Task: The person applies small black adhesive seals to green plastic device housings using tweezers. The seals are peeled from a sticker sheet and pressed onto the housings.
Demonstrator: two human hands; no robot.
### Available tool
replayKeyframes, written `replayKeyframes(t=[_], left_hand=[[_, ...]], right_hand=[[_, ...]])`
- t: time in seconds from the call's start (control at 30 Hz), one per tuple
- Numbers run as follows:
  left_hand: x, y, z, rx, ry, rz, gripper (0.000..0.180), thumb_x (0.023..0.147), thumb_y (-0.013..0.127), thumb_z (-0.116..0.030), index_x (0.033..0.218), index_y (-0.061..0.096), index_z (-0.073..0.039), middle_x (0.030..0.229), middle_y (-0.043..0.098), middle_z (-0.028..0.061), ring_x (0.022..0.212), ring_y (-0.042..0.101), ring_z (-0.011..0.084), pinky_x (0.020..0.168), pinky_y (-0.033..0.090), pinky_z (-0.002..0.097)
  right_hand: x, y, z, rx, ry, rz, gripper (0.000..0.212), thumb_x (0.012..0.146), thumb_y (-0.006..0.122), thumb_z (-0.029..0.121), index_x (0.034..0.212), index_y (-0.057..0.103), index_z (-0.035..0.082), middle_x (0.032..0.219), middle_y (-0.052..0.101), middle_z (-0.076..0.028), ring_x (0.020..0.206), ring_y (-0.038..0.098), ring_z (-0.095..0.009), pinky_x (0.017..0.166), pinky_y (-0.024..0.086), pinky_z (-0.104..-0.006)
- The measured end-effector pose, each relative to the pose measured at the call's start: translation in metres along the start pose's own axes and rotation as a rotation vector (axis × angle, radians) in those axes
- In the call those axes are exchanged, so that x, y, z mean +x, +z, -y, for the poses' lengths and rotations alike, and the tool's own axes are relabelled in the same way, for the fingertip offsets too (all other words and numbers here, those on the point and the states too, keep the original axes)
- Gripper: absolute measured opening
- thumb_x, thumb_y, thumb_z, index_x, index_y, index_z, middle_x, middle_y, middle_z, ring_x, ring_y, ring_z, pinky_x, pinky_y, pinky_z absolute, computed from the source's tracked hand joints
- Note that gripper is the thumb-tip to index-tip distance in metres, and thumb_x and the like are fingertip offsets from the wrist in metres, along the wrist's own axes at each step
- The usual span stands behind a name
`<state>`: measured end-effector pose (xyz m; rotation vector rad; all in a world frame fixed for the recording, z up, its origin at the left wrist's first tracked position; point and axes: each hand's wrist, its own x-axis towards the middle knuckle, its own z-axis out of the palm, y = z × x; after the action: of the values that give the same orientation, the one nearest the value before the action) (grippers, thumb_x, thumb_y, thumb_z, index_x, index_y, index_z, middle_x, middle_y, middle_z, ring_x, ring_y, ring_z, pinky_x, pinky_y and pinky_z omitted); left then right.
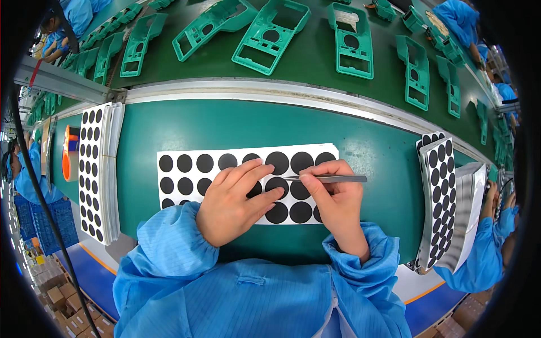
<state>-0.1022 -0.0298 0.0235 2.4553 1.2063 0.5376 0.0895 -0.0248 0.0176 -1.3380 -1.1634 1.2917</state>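
Observation:
A white sheet of round black stickers (301, 213) lies in front of me on the green worktop. My left hand (234, 200) rests palm down on the sheet, its fingers spread over several of the black dots. In my right hand (338, 194) is a pair of metal tweezers (346, 178), pinched between thumb and forefinger. The tip of the tweezers points left and meets the sheet near a dot in the middle row, beside my left fingertips. Whether the tip has hold of a sticker edge is too small to tell.
Stacks of dotted sticker sheets stand at the left (101, 174) and right (439, 203) ends of the worktop (169, 121). An orange tape dispenser (70, 155) sits at far left. Beyond a metal rail (253, 90), green plastic housings (271, 36) lie on a conveyor. Other people in blue work nearby.

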Motion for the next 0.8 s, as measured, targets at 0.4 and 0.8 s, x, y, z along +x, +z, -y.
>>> replayKeyframes(t=[0.4,0.8], left_hand=[[0.010,0.014,0.002,-0.107,-0.130,-0.160,0.020,0.061,0.072,-0.012,0.080,0.066,-0.014,0.100,0.056,0.0028,0.095,0.052,0.0232,0.072,0.042,0.0329],[0.017,0.009,-0.003,-0.139,-0.261,-0.069,0.021,0.063,0.071,-0.008,0.083,0.065,-0.012,0.096,0.052,0.0036,0.094,0.046,0.0248,0.081,0.037,0.0357]], right_hand=[[0.000,-0.002,-0.001,-0.002,0.026,0.031,0.009,0.078,0.065,0.007,0.079,0.061,-0.001,0.076,0.062,-0.006,0.067,0.061,-0.010,0.058,0.048,-0.0212],[-0.001,0.002,0.001,-0.245,-0.411,0.101,0.005,0.073,0.065,0.003,0.074,0.060,0.003,0.070,0.061,-0.007,0.059,0.059,-0.020,0.049,0.045,-0.0273]])
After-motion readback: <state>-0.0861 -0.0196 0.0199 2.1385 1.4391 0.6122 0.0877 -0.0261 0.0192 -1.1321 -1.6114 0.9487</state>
